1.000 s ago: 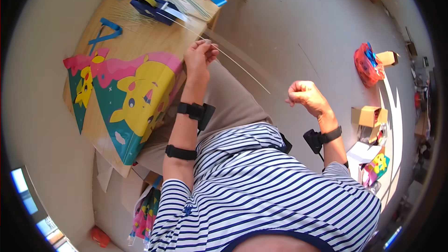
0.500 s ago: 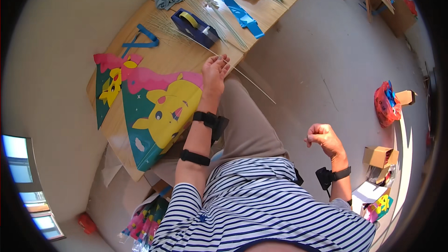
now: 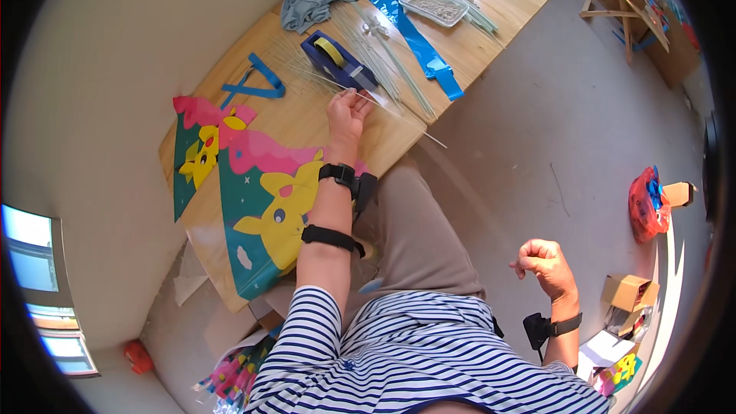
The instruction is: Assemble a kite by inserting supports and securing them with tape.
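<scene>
My left hand is closed around a thin pale rod at the table's front edge. The rod slants across the fingers, its lower right end reaching out past the edge. Right beyond the fingertips stands a dark blue tape dispenser with a yellow roll in it. Beside my left forearm lies a green, pink and yellow cartoon kite sheet, partly hidden by the arm. My right hand hangs in the air off to the right, fingers curled together; I cannot make out anything in them.
Farther back on the table are several loose rods, blue strips, a clear tray and a grey cloth. A second kite sheet and blue ribbon lie left. Cardboard boxes and a red bag sit on the floor.
My left hand has moved with the rod over the table, closer to the tape dispenser. Less of the rod now sticks out past the edge. My right hand stays curled, slightly lower in view.
</scene>
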`<state>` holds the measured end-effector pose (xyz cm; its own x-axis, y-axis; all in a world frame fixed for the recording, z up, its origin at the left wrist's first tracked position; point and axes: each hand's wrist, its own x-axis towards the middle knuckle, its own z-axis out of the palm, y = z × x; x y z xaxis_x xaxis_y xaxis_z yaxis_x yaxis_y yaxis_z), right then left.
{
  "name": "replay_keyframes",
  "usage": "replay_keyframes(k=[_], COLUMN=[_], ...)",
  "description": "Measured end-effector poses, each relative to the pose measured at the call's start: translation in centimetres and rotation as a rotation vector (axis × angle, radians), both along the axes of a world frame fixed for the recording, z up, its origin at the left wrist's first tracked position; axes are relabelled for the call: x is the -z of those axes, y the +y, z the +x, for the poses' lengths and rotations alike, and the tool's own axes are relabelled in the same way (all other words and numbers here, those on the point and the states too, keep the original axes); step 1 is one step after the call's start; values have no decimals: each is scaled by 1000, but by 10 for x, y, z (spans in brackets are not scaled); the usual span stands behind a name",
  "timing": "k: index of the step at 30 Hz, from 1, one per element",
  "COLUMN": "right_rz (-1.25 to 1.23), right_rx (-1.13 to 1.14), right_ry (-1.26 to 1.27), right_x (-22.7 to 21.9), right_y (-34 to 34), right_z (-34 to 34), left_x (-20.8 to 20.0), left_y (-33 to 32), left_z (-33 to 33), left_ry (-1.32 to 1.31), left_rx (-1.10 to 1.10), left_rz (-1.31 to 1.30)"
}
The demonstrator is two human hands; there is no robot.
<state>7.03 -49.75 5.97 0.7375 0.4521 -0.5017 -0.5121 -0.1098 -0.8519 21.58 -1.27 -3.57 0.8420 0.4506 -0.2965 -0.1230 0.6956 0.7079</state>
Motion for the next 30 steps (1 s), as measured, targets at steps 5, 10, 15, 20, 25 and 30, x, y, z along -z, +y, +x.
replay_keyframes(k=[5, 10, 15, 20, 25, 30], right_rz=[-57, -85, -59, -55, -71, -67], right_rx=[-89, -42, -15, 24, -49, -11], right_ry=[-12, 22, 28, 37, 4, 26], right_x=[3, 11, 22, 26, 28, 30], right_y=[3, 3, 9, 5, 6, 0], right_z=[12, 9, 0, -2, 0, -5], left_x=[-30, -35, -41, -37, -18, -24], left_y=[-2, -62, -131, -147, -135, -145], left_z=[-28, -76, -105, -101, -100, -97], left_ry=[245, 249, 267, 283, 232, 262], left_rx=[29, 56, 139, 165, 198, 243], left_rz=[169, 268, 182, 201, 160, 158])
